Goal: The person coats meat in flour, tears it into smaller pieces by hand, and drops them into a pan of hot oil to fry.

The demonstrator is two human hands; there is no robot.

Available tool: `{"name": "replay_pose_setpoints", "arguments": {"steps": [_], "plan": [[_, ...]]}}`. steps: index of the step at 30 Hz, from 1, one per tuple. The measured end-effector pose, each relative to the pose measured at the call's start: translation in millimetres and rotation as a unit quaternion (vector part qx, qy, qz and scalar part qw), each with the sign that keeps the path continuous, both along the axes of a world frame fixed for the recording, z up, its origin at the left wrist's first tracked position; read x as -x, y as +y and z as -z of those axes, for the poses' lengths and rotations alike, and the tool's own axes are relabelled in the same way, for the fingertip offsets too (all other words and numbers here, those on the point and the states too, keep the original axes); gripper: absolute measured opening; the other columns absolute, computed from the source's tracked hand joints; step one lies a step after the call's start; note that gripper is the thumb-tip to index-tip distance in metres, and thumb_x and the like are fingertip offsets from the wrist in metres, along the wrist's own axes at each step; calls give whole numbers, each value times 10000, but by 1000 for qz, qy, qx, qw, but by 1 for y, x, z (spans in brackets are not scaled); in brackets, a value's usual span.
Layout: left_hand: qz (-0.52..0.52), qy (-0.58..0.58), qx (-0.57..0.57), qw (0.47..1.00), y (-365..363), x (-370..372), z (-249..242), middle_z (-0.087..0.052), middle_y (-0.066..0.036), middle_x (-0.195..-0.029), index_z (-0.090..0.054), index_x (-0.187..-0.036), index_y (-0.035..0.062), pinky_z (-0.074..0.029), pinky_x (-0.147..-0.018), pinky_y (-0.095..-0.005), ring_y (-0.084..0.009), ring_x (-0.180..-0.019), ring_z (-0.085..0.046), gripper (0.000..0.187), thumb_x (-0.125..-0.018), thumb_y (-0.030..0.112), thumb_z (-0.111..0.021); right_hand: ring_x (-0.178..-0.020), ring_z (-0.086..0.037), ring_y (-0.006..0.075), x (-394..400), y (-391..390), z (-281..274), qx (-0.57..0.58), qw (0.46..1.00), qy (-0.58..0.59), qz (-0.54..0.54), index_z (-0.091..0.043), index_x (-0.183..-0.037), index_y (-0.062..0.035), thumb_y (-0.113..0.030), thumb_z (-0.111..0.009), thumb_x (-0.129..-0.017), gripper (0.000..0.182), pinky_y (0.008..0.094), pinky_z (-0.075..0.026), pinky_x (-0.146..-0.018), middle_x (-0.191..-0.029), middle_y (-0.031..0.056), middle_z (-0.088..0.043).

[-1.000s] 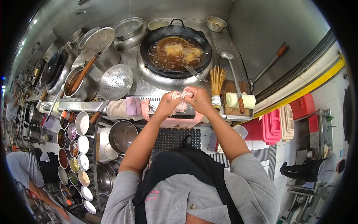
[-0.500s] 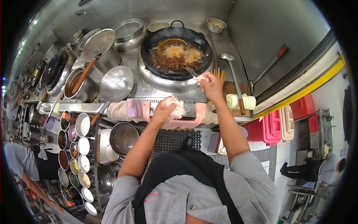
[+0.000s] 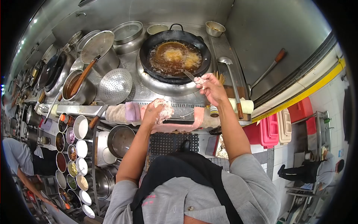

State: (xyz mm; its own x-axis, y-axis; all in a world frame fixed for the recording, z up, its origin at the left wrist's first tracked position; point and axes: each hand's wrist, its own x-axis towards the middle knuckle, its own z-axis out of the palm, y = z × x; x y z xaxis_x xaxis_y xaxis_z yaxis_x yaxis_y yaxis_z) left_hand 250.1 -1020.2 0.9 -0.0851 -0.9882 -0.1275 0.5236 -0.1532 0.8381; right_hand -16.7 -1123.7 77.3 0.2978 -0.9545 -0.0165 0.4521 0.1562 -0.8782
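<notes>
Now the left hand [image 3: 152,113] grasps a pale, flaky lump [image 3: 165,112]; the right hand [image 3: 213,90] pinches a smaller piece [image 3: 200,81]. Above them, the black wok [image 3: 204,53] contains bubbling brown liquid [image 3: 161,67] and golden pieces [image 3: 173,55]. At left, small bowls [image 3: 62,160] carry red and yellow foods. Pink letters [image 3: 149,198] below are unreadable.

Grey short-sleeved shirt [image 3: 253,175] worn; sleeves ended above the elbows, forearms uncovered. Left hand [image 3: 156,112] and right hand [image 3: 214,91] bare. Small round button [image 3: 190,208] set low on the shirt front. Short pink lettering [image 3: 148,200] marked on the chest, too small to be read. Plain black apron [image 3: 179,170] worn over the shirt, its cloth creased; black straps [image 3: 226,199] seen at both sides. Dark shoe tip [image 3: 185,145] partly hidden by the apron.
</notes>
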Motion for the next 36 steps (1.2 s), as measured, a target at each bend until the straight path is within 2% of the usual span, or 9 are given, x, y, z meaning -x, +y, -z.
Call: {"name": "replay_pose_setpoints", "arguments": {"steps": [6, 9, 15, 19, 24, 28, 31, 35, 36], "plan": [[11, 10, 2, 1000, -7, 1, 8, -678, -147, -969, -556, -1138, -30, -588, -647, -326, -244, -816, -702, 239, -919, 55, -511, -622, -543, 132, 22, -24, 7, -9, 993, -71, 92, -574, -904, -32, -68, -496, -898, 86, 265, -425, -482, -814, 78, -610], [3, 1, 2, 1000, -11, 2, 6, -679, -147, -963, -557, -1136, -30, -585, -627, -317, -238, -797, -701, 237, -918, 55, -515, -620, -528, 105, 25, -34, 0, -46, 994, -84, 60, -576, -904, -52, -123, -542, -925, 82, 242, -411, -481, -819, 69, -613], [4, 30, -14, 999, -13, 4, 4, -674, -158, -928, -554, -1105, -20, -590, -656, -328, -243, -819, -702, 196, -925, 47, -510, -489, -416, 47, 29, -66, -6, -14, 993, 111, 48, -569, -881, -114, -320, -614, -954, 223, 208, -328, -411, -675, -43, -497], [-2, 58, -12, 998, -13, 1, 11, -671, -161, -995, -544, -1145, -13, -590, -702, -328, -235, -852, -695, 225, -942, 83, -533, -479, -383, 42, 28, -101, -10, 37, 968, 237, 66, -549, -860, -99, -303, -586, -967, 234, 237, -335, -405, -648, -68, -433], [-44, 106, -44, 992, -9, -2, 13, -646, -187, -1087, -513, -1206, -54, -590, -799, -363, -293, -963, -678, 294, -933, 56, -520, -745, -630, 144, 31, -161, 12, 131, 942, 306, -31, -528, -1184, -20, -82, -533, -945, 246, 259, -544, -639, -991, 81, -621], [-49, 133, -77, 987, -7, -3, -2, -634, -207, -1139, -489, -1239, -79, -582, -845, -383, -308, -995, -672, 333, -944, 75, -497, -708, -667, 157, 21, -179, 16, 173, 881, 440, 21, -603, -1031, -21, -50, -638, -842, 194, 310, -555, -591, -827, 87, -656], [-32, 120, -46, 991, -6, -8, 5, -634, -202, -1147, -481, -1255, -75, -580, -853, -385, -307, -997, -672, 345, -951, 88, -489, -663, -667, 165, 13, -182, 11, 177, 778, 603, 4, -635, -888, -16, -101, -667, -845, 101, 335, -526, -544, -715, 87, -667], [-52, 144, -48, 987, -5, -6, 7, -648, -188, -1119, -483, -1254, -63, -591, -815, -373, -298, -960, -684, 336, -960, 100, -491, -623, -660, 149, 19, -180, 13, 234, 743, 610, 146, -678, -995, -5, -141, -639, -873, 186, 310, -523, -578, -743, 88, -696], [-57, 157, -51, 985, -4, -5, 7, -647, -193, -1121, -482, -1252, -68, -591, -814, -375, -300, -959, -685, 336, -961, 100, -488, -644, -663, 228, 21, -173, 10, 264, 743, 583, 198, -687, -987, -11, -166, -637, -869, 201, 340, -504, -679, -754, 167, -674]]}}
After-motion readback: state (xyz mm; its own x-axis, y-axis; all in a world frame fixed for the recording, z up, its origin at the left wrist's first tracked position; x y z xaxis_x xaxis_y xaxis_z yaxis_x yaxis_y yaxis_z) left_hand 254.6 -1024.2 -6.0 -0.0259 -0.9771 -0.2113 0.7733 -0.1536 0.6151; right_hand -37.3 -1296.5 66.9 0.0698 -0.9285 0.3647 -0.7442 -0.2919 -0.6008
